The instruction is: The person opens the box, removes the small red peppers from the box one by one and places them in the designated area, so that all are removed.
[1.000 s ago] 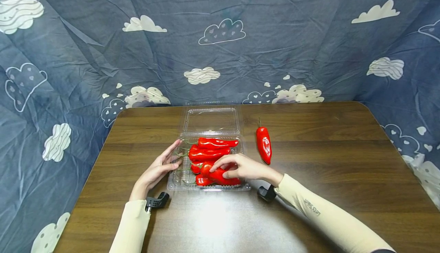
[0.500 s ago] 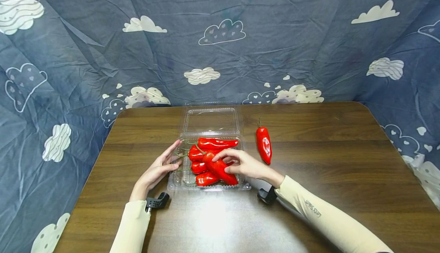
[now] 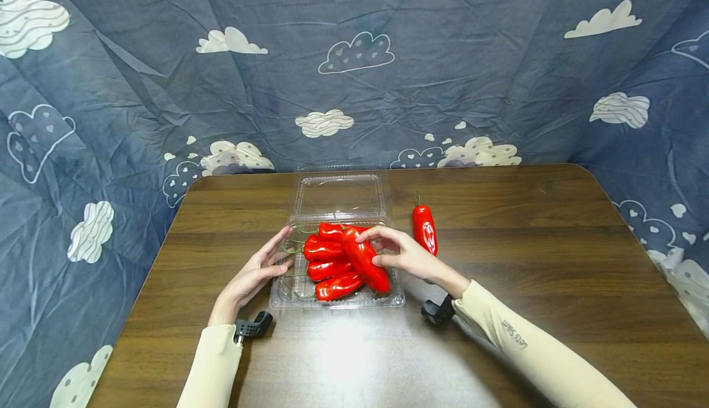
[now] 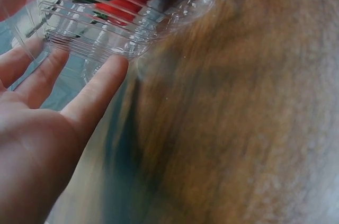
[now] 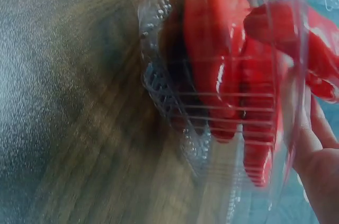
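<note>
A clear plastic clamshell box (image 3: 282,300) lies on the table with its lid folded back, holding several red peppers (image 3: 324,249) side by side, green stems toward the left. My right hand (image 3: 404,253) pinches another red pepper (image 3: 365,260) between thumb and fingers, tilted over the others at the box's right side. In the right wrist view that pepper (image 5: 273,25) shows above the box wall. My left hand (image 3: 252,279) rests its outstretched fingers against the box's left wall; in the left wrist view the fingertips (image 4: 114,68) touch the ribbed plastic.
One more red pepper (image 3: 424,229) lies on the wooden table (image 3: 526,242), right of the box and close behind my right hand. The transparent lid (image 3: 340,196) reaches to the table's back edge. A cloud-patterned cloth (image 3: 443,76) hangs behind the table.
My right hand has lifted the red pepper from the front of the box and moved it up and back, turning it more upright. The left hand has stayed at the box's side.
</note>
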{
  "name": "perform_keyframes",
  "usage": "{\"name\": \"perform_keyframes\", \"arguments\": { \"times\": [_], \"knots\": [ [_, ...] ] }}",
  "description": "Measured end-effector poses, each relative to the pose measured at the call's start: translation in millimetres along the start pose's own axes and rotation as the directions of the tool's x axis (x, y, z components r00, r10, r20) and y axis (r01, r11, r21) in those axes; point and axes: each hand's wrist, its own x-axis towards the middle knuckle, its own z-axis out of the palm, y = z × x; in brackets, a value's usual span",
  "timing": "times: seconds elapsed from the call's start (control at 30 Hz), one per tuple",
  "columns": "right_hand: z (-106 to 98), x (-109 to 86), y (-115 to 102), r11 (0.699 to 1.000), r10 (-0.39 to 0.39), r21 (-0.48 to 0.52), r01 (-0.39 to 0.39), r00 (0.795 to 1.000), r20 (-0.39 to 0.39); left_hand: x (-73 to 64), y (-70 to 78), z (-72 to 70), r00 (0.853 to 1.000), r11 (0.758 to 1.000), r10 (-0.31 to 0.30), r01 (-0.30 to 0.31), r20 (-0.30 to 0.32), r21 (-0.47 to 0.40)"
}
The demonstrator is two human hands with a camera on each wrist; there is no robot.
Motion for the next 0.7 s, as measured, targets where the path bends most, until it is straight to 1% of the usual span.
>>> {"name": "perform_keyframes", "arguments": {
  "times": [0.23,0.53,0.7],
  "knots": [
    [-9,-5.9,-3,0.997,0.048,0.062,-0.046,0.998,-0.042,-0.4,1.2,0.9,1.000,1.000,-0.001,0.001,-0.001,-0.004],
    [-20,-11.3,-3,0.993,0.064,0.106,-0.053,0.993,-0.102,-0.7,0.8,1.2,1.000,1.000,0.001,-0.001,-0.003,-0.008],
    [-25,-15.3,-4,0.991,0.067,0.125,-0.052,0.991,-0.117,-0.7,0.7,1.4,1.000,1.000,0.001,-0.001,-0.004,-0.003]
  ]
}}
